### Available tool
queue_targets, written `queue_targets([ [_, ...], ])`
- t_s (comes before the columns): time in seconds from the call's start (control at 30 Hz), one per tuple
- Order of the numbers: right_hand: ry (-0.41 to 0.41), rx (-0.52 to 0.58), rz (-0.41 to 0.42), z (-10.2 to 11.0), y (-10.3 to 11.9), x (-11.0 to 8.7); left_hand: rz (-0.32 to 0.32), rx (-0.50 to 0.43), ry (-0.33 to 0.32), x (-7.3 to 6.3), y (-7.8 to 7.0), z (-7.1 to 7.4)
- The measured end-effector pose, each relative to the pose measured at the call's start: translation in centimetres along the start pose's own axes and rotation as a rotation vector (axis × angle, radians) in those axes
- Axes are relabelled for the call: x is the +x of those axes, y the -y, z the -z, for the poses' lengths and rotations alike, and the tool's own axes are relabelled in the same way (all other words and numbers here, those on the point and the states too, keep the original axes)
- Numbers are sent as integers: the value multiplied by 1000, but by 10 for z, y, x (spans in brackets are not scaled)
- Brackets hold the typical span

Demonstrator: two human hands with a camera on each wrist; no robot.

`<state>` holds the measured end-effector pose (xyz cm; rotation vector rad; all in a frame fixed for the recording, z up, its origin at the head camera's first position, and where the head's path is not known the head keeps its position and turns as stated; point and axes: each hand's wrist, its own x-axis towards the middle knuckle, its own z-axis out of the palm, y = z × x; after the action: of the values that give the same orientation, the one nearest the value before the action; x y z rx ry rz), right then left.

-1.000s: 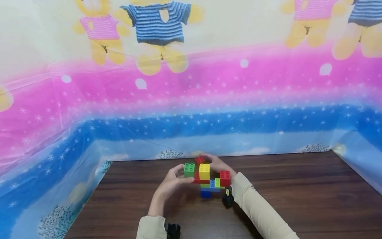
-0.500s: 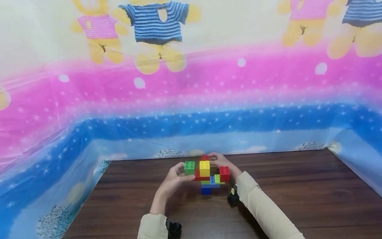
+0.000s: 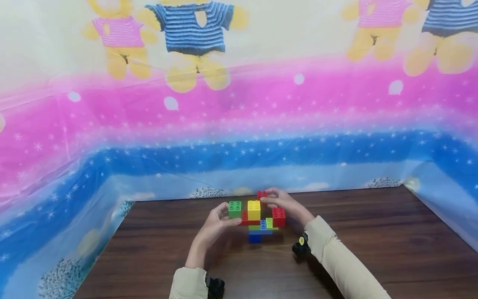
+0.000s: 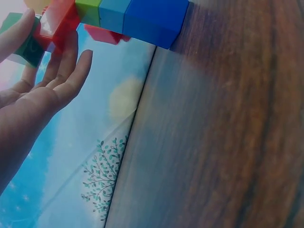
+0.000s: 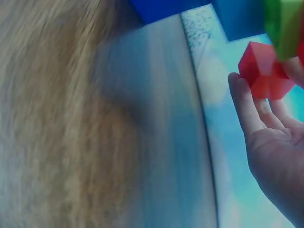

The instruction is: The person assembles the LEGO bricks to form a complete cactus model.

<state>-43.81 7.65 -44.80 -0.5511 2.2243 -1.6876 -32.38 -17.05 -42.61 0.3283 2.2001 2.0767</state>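
A toy brick model stands in front of me: a dark blue brick (image 3: pixel 255 238) at the bottom, then light blue and lime layers, with a yellow brick (image 3: pixel 254 210) and a green brick (image 3: pixel 235 209) on top. A red brick (image 3: pixel 278 216) sits on its right end. My left hand (image 3: pixel 214 227) holds the model's left side, thumb in front by the green brick and fingers behind. Behind the model, my right hand (image 3: pixel 282 202) pinches a separate-looking red brick (image 5: pixel 267 71) between thumb and fingers. In the head view that brick shows just right of the yellow one.
The dark wooden table (image 3: pixel 358 232) stretches to both sides, its back edge just beyond the hands. A printed cloth (image 3: pixel 239 153) with bears and snowflakes hangs behind it. Black wrist cameras (image 3: pixel 300 246) are strapped at both sleeves.
My right hand has moved to the right behind the model, carrying the red brick from left of the yellow brick to its right. The left hand keeps its hold.
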Motion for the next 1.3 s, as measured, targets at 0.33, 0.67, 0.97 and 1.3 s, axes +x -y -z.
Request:
queue_targets([
  [0.33, 8, 12, 58, -4, 32, -17, -6, -16, 23, 0, 1, -2],
  [0.67, -44, 36, 148, -6, 54, -29, -16, -39, 44, 2, 5, -4],
  [0.97, -138, 70, 189, -2, 71, -44, -26, -43, 35, 5, 5, -9],
  [1.3, -176, 19, 221, -6, 81, -58, -62, 8, -25, 4, 2, -13],
])
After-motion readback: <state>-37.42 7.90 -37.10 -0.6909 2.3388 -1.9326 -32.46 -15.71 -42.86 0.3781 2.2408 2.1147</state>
